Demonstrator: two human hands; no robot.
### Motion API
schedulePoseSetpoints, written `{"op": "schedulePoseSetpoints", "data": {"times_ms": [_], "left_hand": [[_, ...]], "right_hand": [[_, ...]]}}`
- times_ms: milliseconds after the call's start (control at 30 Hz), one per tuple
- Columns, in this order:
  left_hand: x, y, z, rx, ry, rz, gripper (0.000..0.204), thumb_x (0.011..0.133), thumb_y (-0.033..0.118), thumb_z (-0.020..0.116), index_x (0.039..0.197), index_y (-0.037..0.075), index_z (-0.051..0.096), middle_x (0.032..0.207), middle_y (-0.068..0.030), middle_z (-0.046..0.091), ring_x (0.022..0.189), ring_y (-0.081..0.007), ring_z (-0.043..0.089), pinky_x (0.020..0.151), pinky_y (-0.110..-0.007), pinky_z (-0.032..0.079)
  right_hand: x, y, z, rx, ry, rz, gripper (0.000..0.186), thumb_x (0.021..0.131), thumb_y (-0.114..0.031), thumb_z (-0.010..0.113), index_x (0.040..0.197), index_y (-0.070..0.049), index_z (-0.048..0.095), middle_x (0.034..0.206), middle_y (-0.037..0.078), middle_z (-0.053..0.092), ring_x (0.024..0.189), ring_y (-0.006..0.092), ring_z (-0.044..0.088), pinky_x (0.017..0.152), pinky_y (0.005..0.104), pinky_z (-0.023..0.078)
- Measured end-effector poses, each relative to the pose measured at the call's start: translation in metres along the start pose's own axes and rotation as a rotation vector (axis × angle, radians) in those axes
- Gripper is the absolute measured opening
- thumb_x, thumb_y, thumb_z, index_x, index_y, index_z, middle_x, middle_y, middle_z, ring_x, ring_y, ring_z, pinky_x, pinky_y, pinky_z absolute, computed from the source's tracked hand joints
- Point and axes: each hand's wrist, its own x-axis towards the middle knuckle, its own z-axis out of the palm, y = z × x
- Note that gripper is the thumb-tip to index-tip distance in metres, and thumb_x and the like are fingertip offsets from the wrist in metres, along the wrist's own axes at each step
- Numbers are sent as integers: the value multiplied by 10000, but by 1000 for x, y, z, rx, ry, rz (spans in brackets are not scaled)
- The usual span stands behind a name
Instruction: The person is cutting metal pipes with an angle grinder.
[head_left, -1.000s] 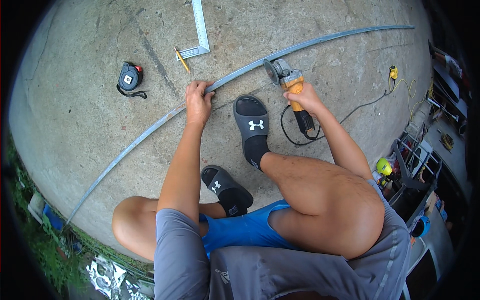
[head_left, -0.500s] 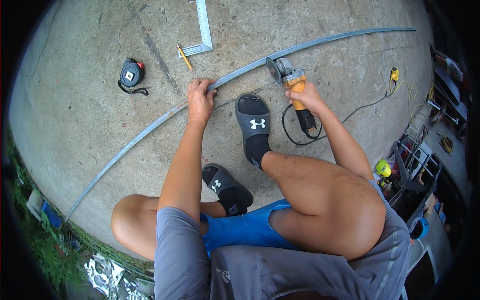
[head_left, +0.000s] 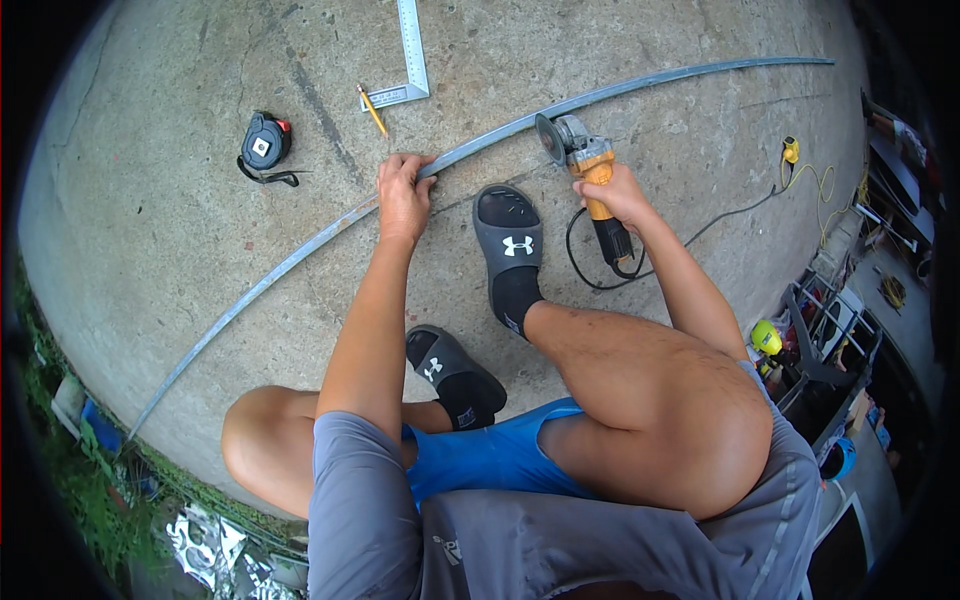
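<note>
A long grey metal bar (head_left: 500, 133) lies across the concrete floor, its line bent by the lens. My left hand (head_left: 404, 195) grips it left of its middle, fingers over the far side and thumb on the near side. In my right hand (head_left: 622, 195) is an orange and black angle grinder (head_left: 597, 178), held by its body. The grinder's disc (head_left: 550, 139) sits at the bar's near edge; whether it touches, I cannot tell. Beyond the bar are a try square (head_left: 413, 60), a yellow pencil (head_left: 373, 112) resting by its stock, and a black tape measure (head_left: 265, 143).
My sandalled feet (head_left: 510, 240) are just on the near side of the bar. The grinder's cord (head_left: 715, 222) runs right to a yellow connector (head_left: 791, 150). Metal frames and a lime-green item (head_left: 767, 337) stand at the right; plants and shiny scrap (head_left: 205, 545) are at lower left.
Everything on the floor appears shifted very slightly in the picture. Both hands keep their holds, and the grinder stays beside the bar.
</note>
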Motion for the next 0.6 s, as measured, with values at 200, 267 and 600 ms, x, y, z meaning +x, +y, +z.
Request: {"op": "schedulePoseSetpoints", "data": {"times_ms": [200,267,600], "left_hand": [[-1,0,0,-3,2,-9,299,754,2,727,1035,101,711,1017,-92,611,1013,-310,545,952,-405,430],[-1,-1,0,0,2,-6,300,753,2,728,1035,101,710,1018,-93,610,1012,-311,544,953,-405,430],[0,-1,2,2,5,-20,302,746,-3,729,1029,101,711,1024,-99,614,1020,-319,545,948,-410,440]], "right_hand": [[-1,-7,2,7,-3,11,290,775,-147,782,964,18,635,816,66,670,664,136,639,597,290,511],[-4,-12,5,8,5,8,287,774,-147,783,959,17,637,811,65,670,659,134,638,594,288,510],[2,-10,4,7,25,-10,260,771,-140,782,935,11,649,781,58,670,648,135,639,583,288,508]]}}
